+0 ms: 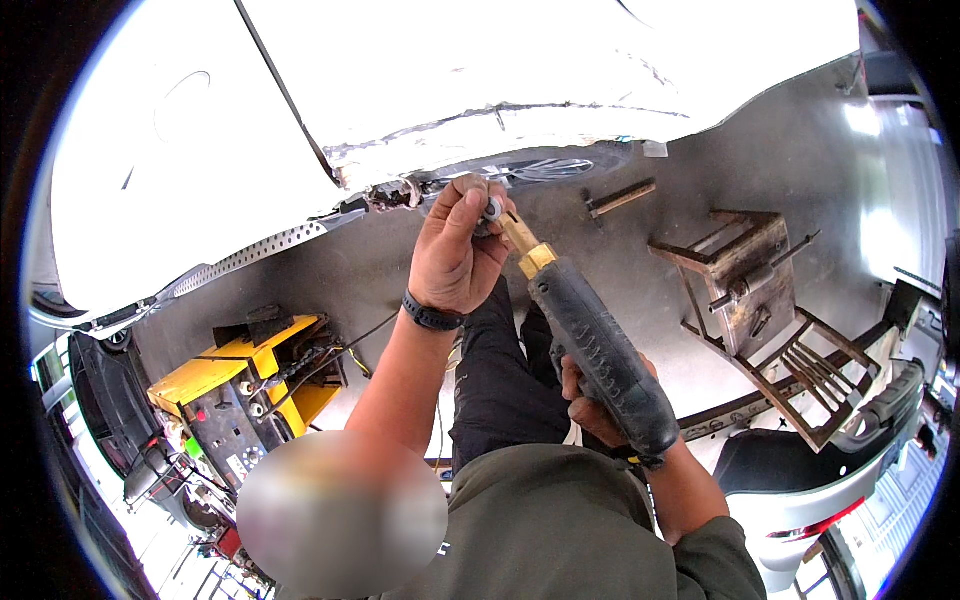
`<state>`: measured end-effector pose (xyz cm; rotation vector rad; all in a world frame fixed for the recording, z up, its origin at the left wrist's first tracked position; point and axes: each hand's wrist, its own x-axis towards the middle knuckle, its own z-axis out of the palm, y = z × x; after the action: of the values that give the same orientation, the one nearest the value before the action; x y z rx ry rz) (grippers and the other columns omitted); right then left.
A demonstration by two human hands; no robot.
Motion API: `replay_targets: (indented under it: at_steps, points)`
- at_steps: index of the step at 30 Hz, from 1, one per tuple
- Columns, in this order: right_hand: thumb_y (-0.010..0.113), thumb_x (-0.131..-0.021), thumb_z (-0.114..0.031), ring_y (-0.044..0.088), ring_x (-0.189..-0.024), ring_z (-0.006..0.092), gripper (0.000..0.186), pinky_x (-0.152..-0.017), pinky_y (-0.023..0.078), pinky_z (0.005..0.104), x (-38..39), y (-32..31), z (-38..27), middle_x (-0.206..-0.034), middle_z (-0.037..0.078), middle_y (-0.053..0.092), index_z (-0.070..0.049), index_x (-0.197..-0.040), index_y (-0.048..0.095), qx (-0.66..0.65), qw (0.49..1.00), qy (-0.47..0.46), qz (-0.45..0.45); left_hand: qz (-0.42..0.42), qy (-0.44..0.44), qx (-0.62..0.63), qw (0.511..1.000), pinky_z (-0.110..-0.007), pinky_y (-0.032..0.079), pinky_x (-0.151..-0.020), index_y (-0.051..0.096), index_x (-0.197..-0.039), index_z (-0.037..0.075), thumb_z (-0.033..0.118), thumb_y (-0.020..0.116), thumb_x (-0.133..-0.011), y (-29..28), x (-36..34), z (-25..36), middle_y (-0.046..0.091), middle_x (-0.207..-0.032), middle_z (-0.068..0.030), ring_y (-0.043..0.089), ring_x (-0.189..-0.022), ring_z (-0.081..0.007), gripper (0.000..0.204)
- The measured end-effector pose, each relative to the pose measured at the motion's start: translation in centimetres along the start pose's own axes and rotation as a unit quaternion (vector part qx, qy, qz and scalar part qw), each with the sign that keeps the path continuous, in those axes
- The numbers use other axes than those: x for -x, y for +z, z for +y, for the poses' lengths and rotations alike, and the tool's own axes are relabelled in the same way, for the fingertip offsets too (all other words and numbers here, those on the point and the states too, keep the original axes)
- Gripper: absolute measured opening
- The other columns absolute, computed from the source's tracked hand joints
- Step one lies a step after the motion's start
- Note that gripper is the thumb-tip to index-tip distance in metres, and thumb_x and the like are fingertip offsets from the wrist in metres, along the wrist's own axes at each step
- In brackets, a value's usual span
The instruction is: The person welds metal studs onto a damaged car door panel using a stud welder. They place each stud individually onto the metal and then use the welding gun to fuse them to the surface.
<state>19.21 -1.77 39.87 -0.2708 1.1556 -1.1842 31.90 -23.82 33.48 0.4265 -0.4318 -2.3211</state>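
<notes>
Seen from above, a person in dark trousers is standing beside a white car body [470, 70], working with both bare hands. The left hand [452, 255] is pinching a small pale ring [492, 209] — thumb and fingertips nearly closed, only the ring's thickness seeming to part them — right at the tip of a tool's brass-coloured nose [520, 236]. Whether the ring is seated there, I cannot tell. The black tool [595, 345] is slanting down from that tip to the right, toward the right hand [592, 412], whose fingers are curling around its lower part; the body is hiding some of that grip. For good control, the right hand would best be bearing the tool's weight and holding it still, while the left is squaring the ring to the nose without forcing it — and, as a precaution, any trigger finger should be resting clear during this fitting.
</notes>
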Motion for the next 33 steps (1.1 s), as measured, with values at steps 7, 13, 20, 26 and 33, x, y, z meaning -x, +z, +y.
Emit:
replay_targets:
  at_steps: [7,13,20,26,33]
  points:
    - [0.081,-0.082,-0.013,0.068,-0.083,0.0146,0.038,-0.072,0.056,0.0276,-0.4,-1.0,2.0,-0.089,0.005,0.066,-0.001,-0.114,0.064,-0.198,0.977,0.073,-0.011,-0.047,0.005,-0.02,0.999,-0.033,0.054,-0.082,0.059,-0.109,0.008,0.018,0.059,-0.102,-1.0,-0.2,0.9,0.06,-0.101,-0.0056,0.056,-0.098,-0.0175,0.012]
    - [0.088,-0.076,-0.02,0.065,-0.077,0.0144,0.051,-0.067,0.051,0.0257,-1.2,0.9,-0.4,-0.088,0.005,0.067,-0.005,-0.118,0.062,-0.102,0.99,-0.027,-0.092,-0.062,0.004,-0.054,0.997,-0.033,0.054,-0.08,0.061,-0.104,0.009,0.02,0.061,-0.101,-1.7,-0.5,1.4,0.059,-0.101,-0.0056,0.057,-0.095,-0.0178,0.011]
    - [0.078,-0.084,-0.016,0.064,-0.075,0.0158,0.032,-0.065,0.05,0.0294,-2.8,2.0,-0.6,-0.08,0.006,0.065,-0.008,-0.111,0.061,-0.1,0.988,-0.071,-0.095,0.052,-0.068,-0.092,0.992,-0.027,0.052,-0.066,0.06,-0.098,0.011,0.032,0.053,-0.106,-1.0,-0.1,1.2,0.059,-0.085,-0.0032,0.058,-0.075,-0.0111,0.024]
    - [0.066,-0.091,-0.014,0.066,-0.084,0.0166,0.02,-0.074,0.057,0.0267,-4.7,0.3,3.4,-0.091,0.009,0.065,0.0,-0.103,0.06,-0.214,0.976,-0.043,0.021,0.137,0.003,-0.133,0.982,-0.027,0.044,-0.058,0.061,-0.09,0.014,0.026,0.062,-0.102,0.4,-1.5,1.3,0.054,-0.069,0.0033,0.05,-0.062,-0.0076,0.018]
    - [0.083,-0.082,-0.014,0.064,-0.093,0.0106,0.042,-0.087,0.051,0.0277,-7.5,2.9,0.3,-0.101,0.002,0.069,-0.006,-0.119,0.064,0.04,0.994,-0.065,0.074,0.176,0.045,-0.256,0.949,-0.024,0.044,-0.055,0.063,-0.103,0.006,0.023,0.058,-0.103,1.4,-3.3,1.6,0.057,-0.074,0.0015,0.053,-0.062,-0.0071,0.018]
